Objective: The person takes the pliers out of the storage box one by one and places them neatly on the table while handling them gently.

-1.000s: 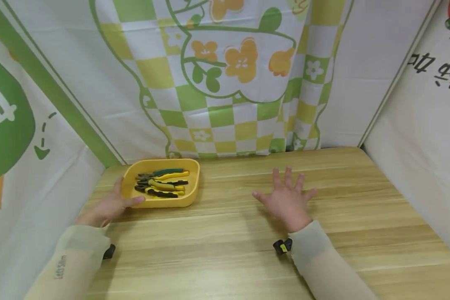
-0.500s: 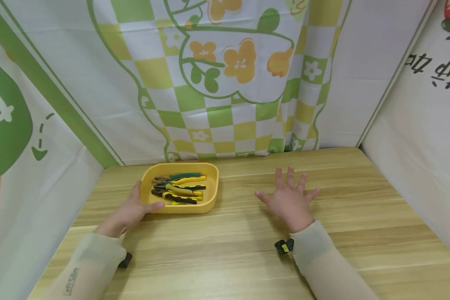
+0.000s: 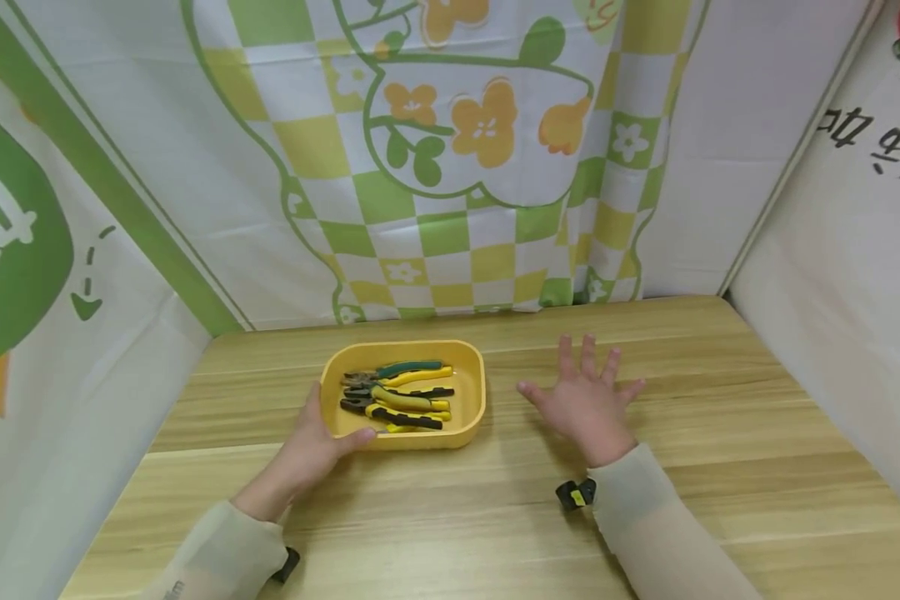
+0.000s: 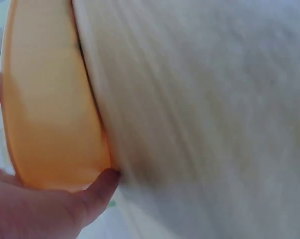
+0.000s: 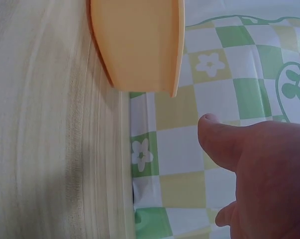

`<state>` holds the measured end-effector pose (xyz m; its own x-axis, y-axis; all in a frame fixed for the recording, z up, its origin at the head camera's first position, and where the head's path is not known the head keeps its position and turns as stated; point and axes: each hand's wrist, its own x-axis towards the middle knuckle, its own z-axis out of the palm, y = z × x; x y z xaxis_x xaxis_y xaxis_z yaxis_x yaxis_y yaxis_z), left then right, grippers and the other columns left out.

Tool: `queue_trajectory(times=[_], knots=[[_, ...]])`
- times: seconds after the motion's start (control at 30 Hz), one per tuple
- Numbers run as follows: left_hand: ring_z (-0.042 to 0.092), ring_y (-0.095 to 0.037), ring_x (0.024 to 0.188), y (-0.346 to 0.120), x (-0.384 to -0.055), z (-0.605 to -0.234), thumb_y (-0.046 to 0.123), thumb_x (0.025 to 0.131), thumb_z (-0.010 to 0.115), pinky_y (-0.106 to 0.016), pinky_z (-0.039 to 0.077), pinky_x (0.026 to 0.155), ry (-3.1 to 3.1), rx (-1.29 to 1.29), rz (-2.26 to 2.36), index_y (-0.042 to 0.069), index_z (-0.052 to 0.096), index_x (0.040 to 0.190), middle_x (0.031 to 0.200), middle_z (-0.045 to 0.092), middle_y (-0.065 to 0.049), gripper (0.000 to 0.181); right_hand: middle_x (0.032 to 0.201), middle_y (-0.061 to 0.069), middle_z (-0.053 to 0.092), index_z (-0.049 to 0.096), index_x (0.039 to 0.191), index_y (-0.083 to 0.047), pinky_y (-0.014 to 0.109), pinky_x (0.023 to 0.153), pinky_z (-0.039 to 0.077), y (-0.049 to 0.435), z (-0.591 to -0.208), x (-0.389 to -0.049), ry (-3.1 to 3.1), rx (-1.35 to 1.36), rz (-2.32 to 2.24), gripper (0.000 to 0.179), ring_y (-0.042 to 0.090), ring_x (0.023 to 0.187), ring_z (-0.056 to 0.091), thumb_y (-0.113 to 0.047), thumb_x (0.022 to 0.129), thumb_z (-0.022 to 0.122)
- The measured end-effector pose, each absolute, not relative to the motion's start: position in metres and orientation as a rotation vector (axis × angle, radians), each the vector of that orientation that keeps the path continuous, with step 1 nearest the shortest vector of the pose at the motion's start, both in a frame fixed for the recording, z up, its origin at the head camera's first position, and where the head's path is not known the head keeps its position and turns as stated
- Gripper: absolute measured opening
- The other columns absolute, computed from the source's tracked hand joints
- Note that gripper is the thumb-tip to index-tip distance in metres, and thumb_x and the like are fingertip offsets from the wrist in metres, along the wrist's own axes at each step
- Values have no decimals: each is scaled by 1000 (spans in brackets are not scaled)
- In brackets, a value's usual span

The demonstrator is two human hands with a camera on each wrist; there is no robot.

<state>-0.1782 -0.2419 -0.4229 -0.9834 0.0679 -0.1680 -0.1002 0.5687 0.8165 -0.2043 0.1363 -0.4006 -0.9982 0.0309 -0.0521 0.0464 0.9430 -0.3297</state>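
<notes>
Containing several pliers (image 3: pixel 402 401), yellow tray (image 3: pixel 423 440), left hand (image 3: pixel 309 450) gripping its corner, right hand (image 3: pixel 588 410) relaxed, fingers spread

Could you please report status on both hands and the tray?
Left hand gripping left end of yellow tray. Right hand spread, empty. Pliers inside tray. Nothing between tray and right hand.

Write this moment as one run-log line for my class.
left hand: grips yellow tray at near left corner | right hand: spread, holding nothing | pliers: lying inside yellow tray
</notes>
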Motion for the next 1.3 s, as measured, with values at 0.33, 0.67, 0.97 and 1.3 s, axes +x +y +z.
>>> queue_trajectory(times=[0.33, 0.67, 0.97, 1.3], knots=[[-4, -53, 142, -280, -204, -414, 28, 88, 78, -70, 4, 109, 2426, 308, 1258, 21, -26, 155, 160, -19, -25, 124, 161, 25, -8, 4, 161, -11, 83, 87, -17, 141, -399, -204, 3057, 70, -530, 112, 58, 137, -18, -87, 83, 30], [-7, -52, 142, -283, -213, -418, 36, 85, 80, -66, 0, 110, 2429, 292, 1179, 23, -33, 150, 158, -21, -26, 132, 161, 27, -7, 4, 161, -10, 83, 85, -18, 144, -402, -206, 3037, 69, -549, 115, 60, 137, -16, -89, 81, 29], [11, -50, 143, -268, -203, -420, 49, 79, 82, -62, 7, 113, 2453, 248, 1122, 25, -34, 150, 160, -13, -26, 138, 161, 24, -12, 0, 161, -13, 81, 85, -21, 141, -403, -206, 3007, 81, -557, 114, 58, 136, -20, -90, 81, 28], [13, -46, 144, -238, -192, -420, 57, 73, 83, -56, 7, 115, 2476, 262, 1100, 23, -29, 153, 161, -8, -24, 141, 160, 25, -13, -2, 160, -11, 83, 85, -19, 158, -405, -210, 3032, 97, -534, 118, 59, 135, -20, -92, 79, 25]])
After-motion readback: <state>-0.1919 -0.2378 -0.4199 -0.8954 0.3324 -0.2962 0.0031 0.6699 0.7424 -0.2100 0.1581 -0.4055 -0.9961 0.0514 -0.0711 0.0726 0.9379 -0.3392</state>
